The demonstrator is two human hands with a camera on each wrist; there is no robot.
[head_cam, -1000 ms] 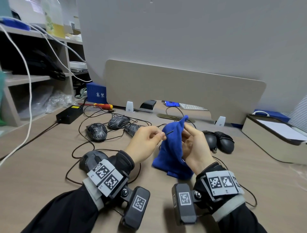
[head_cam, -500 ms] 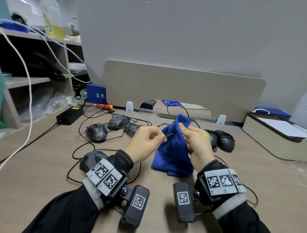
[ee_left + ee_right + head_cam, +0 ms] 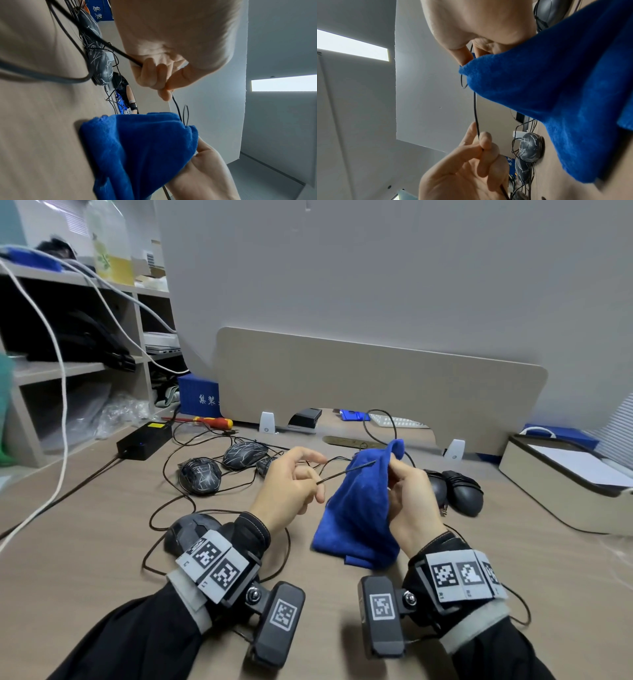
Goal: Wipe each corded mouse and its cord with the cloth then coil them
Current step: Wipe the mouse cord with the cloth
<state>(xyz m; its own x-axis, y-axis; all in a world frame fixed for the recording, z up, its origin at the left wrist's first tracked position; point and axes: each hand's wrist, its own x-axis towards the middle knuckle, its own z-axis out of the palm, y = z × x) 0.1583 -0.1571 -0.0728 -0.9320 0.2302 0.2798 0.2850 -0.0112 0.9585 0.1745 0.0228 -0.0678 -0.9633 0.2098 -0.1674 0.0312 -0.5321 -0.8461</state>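
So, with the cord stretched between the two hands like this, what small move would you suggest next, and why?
Probably keep drawing the cord leftward with the left hand, which pinches it, while the right hand squeezes the blue cloth around it. A loop of cord beyond the cloth looks not yet wiped.

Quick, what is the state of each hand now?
Left hand: closed, pinching the black cord.
Right hand: closed, gripping the blue cloth around the cord.
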